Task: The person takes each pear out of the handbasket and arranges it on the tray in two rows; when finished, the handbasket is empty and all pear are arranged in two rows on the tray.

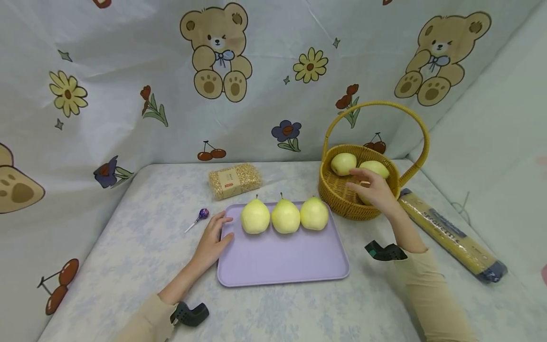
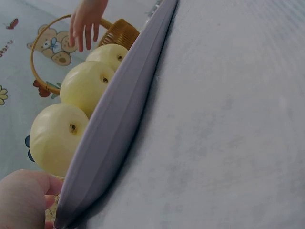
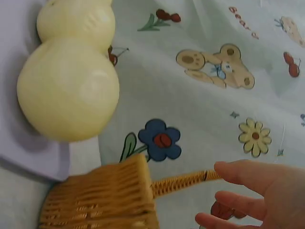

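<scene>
Three pale yellow pears stand in a row along the far side of a lilac tray (image 1: 282,259): a left pear (image 1: 255,217), a middle pear (image 1: 286,216) and a right pear (image 1: 314,213). My left hand (image 1: 212,241) rests at the tray's left edge, thumb and fingertips reaching over the rim. Above the wicker basket (image 1: 348,211) hovers my right hand (image 1: 376,191), fingers spread and holding nothing. Inside the basket lie a pear (image 1: 344,164) at the left and another pear (image 1: 374,168) behind the hand; a further one is mostly hidden beneath it.
A bag of yellow kernels (image 1: 235,181) lies behind the tray. To the left is a purple-wrapped lollipop (image 1: 201,217). A long spaghetti packet (image 1: 453,235) lies right of the basket, whose tall handle (image 1: 378,103) arches above it. A printed cloth (image 1: 265,85) hangs behind the table.
</scene>
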Demonstrator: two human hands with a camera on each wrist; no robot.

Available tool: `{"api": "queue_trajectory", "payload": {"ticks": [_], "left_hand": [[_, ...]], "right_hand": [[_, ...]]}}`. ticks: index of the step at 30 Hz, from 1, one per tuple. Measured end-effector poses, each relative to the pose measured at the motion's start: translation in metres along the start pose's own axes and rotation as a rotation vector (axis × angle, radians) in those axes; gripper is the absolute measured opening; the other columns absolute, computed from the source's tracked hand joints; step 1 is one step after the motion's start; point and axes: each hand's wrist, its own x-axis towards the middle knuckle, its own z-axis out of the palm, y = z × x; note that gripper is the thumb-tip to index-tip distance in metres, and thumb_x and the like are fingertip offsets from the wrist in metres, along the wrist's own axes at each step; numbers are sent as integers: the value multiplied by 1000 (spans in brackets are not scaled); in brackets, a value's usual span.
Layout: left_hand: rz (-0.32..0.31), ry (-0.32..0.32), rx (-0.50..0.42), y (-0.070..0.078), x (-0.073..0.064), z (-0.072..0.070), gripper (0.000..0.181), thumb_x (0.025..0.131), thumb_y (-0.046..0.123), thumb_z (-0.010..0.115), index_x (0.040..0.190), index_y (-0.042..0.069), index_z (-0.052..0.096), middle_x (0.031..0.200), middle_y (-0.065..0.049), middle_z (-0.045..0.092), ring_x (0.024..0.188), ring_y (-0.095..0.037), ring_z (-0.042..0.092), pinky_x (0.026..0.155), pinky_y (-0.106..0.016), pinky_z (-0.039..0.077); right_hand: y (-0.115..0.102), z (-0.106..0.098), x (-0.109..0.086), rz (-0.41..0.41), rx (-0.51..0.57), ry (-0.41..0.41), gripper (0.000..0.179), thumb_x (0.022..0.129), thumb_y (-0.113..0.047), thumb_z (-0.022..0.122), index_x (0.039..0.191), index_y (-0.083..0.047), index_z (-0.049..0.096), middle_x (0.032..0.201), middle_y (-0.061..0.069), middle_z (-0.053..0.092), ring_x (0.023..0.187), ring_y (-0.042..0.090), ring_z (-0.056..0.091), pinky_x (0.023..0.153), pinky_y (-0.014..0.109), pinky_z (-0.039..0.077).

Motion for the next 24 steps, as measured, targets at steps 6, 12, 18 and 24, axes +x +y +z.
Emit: {"api": "queue_trajectory", "payload": {"ticks": [6,12,18,24], "left_hand": [[4,3,4,-1,0,1,39,90,10,59,128,3,52,151,-21,30,140,-43,27,114,-61,21],[10,4,3,-1,-1,0,39,90,10,60,127,4,52,151,-21,31,141,-43,26,114,-62,20],[13,10,6,-2,-1,0,38,90,10,60,127,4,53,151,-21,31,141,-43,26,113,-62,20],[29,26,9,-3,0,1,39,88,10,61,126,4,53,150,-21,33,140,-43,28,113,-62,22]], "right_hand": [[31,-16,6,84,-57,141,49,94,-22,58,133,5,46,140,30,43,132,49,35,106,63,32],[46,-24,8,161,-159,77,56,91,-18,61,137,7,41,143,34,37,132,53,31,104,65,31],[53,-25,11,157,-259,-62,67,85,-12,66,141,9,34,144,35,33,132,52,29,106,66,27],[54,-23,12,144,-317,-72,71,82,-6,68,141,11,32,142,38,34,127,55,34,104,66,31]]}}
